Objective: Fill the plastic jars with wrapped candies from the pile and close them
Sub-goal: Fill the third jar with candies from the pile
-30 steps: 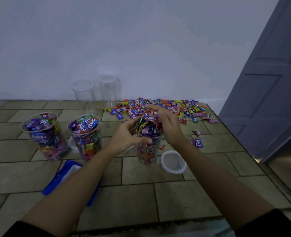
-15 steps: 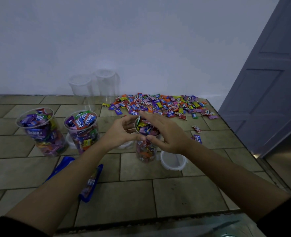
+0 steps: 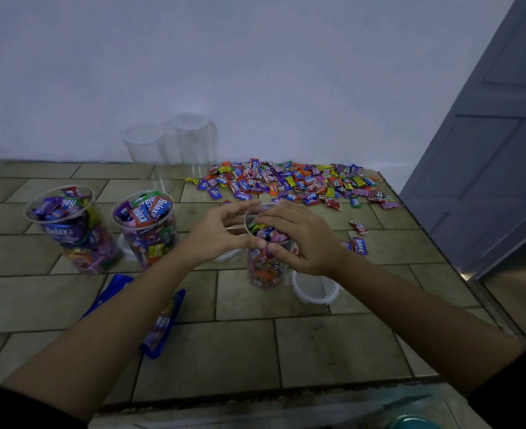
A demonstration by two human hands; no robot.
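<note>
Both bare forearms reach forward, converging; left hand (image 3: 215, 235) curls thumb and fingers round the clear plastic jar (image 3: 266, 270); right hand (image 3: 308, 239) lies palm down, fingers straight.

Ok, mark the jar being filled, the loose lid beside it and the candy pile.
jar being filled (image 3: 265, 271), head view, lower side wall.
loose lid (image 3: 313, 288), head view, its centre.
candy pile (image 3: 289, 181), head view, wrappers mid-pile.
</note>
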